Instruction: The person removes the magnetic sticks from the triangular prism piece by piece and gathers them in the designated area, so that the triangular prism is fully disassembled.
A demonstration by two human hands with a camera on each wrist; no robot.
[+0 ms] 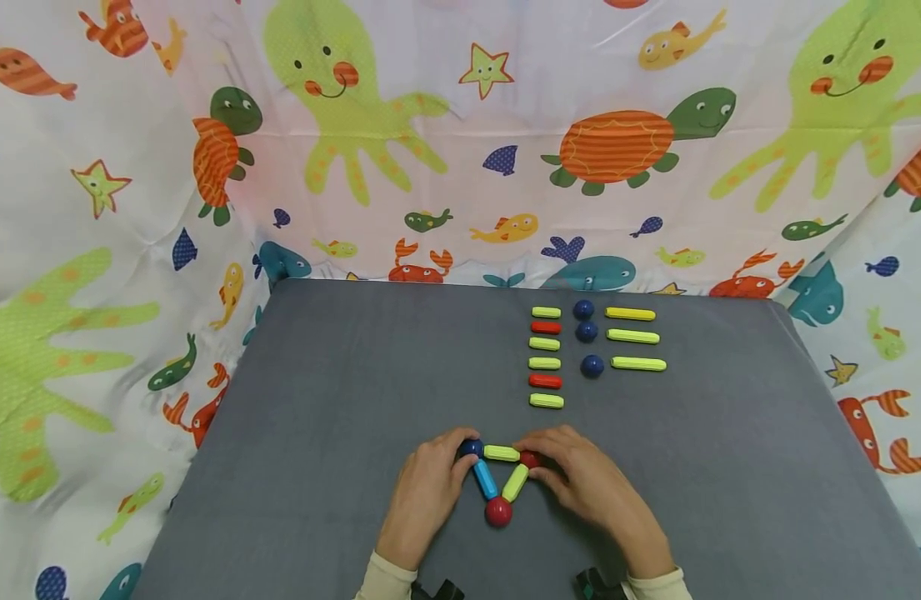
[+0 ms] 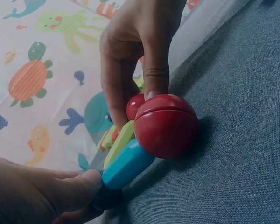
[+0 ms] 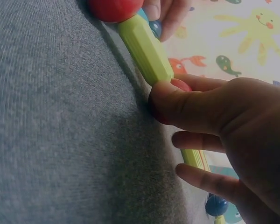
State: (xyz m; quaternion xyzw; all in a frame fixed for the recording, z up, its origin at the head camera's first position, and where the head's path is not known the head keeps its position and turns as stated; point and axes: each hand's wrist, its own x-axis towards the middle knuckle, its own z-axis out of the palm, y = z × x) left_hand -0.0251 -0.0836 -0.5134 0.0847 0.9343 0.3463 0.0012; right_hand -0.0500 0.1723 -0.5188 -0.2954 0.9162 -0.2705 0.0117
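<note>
A triangle of rods and balls lies on the grey table in front of me. Its corners are a dark blue ball (image 1: 471, 448), a small red ball (image 1: 530, 459) and a larger red ball (image 1: 498, 512). One blue rod (image 1: 486, 480) and two yellow-green rods, the upper one (image 1: 501, 453) and the right one (image 1: 515, 482), join them. My left hand (image 1: 427, 487) pinches the blue ball between thumb and fingers. With thumb and forefinger, my right hand (image 1: 589, 479) grips the small red ball, largely covered by the thumb in the right wrist view. Neither hand touches the larger red ball (image 2: 166, 126).
Beyond the hands, a column of short yellow-green and red rods (image 1: 545, 363) lies on the grey table (image 1: 340, 375). Beside it are three dark blue balls (image 1: 592, 367) and three longer yellow or yellow-green rods (image 1: 638, 364). A sea-animal curtain (image 1: 460, 175) hangs behind.
</note>
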